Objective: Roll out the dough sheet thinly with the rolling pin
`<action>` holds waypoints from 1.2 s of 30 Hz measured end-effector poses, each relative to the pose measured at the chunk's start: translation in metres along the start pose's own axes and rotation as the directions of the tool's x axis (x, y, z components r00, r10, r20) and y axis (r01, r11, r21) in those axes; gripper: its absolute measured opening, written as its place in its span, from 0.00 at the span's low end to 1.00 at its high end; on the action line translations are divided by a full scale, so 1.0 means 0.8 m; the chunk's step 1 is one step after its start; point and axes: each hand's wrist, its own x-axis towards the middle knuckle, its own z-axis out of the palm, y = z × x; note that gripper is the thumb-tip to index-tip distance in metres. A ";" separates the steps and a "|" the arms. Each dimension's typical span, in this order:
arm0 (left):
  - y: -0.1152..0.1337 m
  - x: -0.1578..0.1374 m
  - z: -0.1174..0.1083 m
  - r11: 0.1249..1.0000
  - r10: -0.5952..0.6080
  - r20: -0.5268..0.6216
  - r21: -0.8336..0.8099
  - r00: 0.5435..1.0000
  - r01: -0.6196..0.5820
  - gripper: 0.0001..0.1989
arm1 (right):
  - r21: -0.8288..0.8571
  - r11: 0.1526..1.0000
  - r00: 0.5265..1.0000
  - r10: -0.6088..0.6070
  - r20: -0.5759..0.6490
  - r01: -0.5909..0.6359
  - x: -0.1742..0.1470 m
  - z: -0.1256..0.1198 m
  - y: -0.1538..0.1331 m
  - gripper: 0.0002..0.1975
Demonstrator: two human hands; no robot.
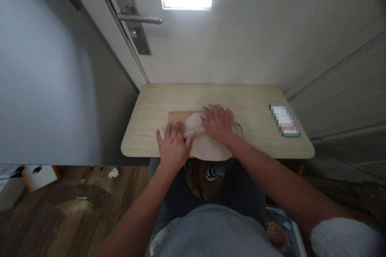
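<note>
A pale, thin sheet with a rounded edge (211,148), which looks like dough, lies on a wooden board (176,117) with a metal loop handle (240,129) at its right. A folded or rolled ridge crosses the sheet between my hands. My left hand (174,144) rests at the left of the sheet, fingers spread and thumb near the ridge. My right hand (217,122) lies flat over the sheet's upper right, fingers stretched out and pressing down. What is under the palms is hidden. The sheet's near edge hangs slightly past the board toward me.
The board sits on a small light-wood table (256,100). A phone (285,120), its screen blurred out, lies at the right end. Behind stands a door with a lever handle (140,18). My legs are under the table. A crumpled white scrap (113,172) is on the floor.
</note>
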 end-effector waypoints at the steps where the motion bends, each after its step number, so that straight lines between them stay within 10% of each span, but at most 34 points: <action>1: -0.001 0.004 0.001 1.000 -0.007 0.003 0.006 1.000 0.007 0.28 | -0.001 1.000 1.000 -0.007 -0.008 0.007 0.004 0.001 0.000 0.25; 36: -0.031 0.103 0.030 0.994 -0.104 0.011 0.031 0.995 0.103 0.21 | 0.038 0.987 0.988 0.155 0.001 -0.155 0.116 0.019 -0.022 0.28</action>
